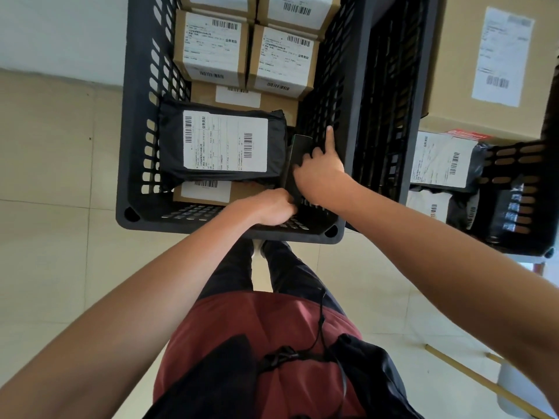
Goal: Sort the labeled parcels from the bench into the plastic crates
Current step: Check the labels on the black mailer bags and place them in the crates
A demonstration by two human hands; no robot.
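A black plastic crate [136, 140] stands on the floor below me, holding several labeled cardboard boxes [211, 46] and a black poly-bag parcel [223, 146] with a white label. A slim black parcel [295, 158] stands on edge in the gap between that bag and the crate's right wall. My right hand [320, 173] grips its upper part, with the index finger stretched out against the crate wall. My left hand [272, 207] holds its lower end near the crate's front wall, fingers curled beneath.
A second black crate [390, 95] sits close to the right of the first one. Further right, a third crate [514, 189] holds bag parcels, and a large cardboard box [472, 65] lies beyond it. Tiled floor spreads to the left. My legs stand just before the crate.
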